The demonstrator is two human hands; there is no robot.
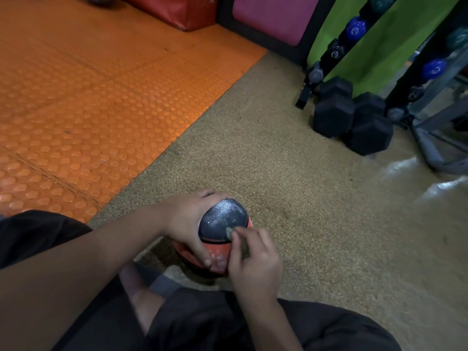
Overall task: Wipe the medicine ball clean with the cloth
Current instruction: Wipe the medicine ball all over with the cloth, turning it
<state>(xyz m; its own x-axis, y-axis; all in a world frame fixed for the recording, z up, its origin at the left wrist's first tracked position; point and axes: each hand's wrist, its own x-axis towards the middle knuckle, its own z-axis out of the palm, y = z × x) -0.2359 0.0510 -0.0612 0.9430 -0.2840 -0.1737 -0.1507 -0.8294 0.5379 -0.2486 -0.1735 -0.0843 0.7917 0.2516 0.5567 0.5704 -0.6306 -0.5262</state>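
A black and red medicine ball [221, 221], dusted with white marks, sits on the speckled tan floor just in front of my crossed legs. My left hand [188, 224] grips its left side, fingers curled over the top and thumb down the front. My right hand [253, 259] is at the ball's right front and pinches a small greyish cloth [231, 233] against the black panel. Most of the cloth is hidden inside my fingers.
Orange studded mats [88, 97] cover the floor to the left. Black hex dumbbells [354, 117] lie at the right by a rack of small dumbbells [354, 29] on a green wall. A red pad [177, 8] and a pink panel [273, 13] stand at the back.
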